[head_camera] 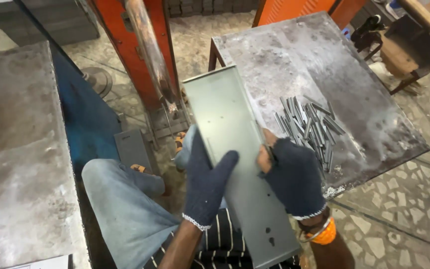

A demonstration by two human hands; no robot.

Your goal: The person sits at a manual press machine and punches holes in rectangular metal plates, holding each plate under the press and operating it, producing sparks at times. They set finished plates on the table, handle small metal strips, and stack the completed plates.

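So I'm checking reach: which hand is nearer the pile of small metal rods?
Right. The right hand grips the long metal tray's edge just beside the rods; the left hand lies on the tray's far side.

Both hands wear dark navy knitted gloves with a speckled white edge at the cuff. The left hand (206, 182) has a full glove covering every finger; the right hand (290, 174) has a glove cut short, so the fingertips show bare. An orange band and a thin metal bangle circle the right wrist. The person wears a black shirt with thin white stripes, light blue jeans and orange-strapped sandals.
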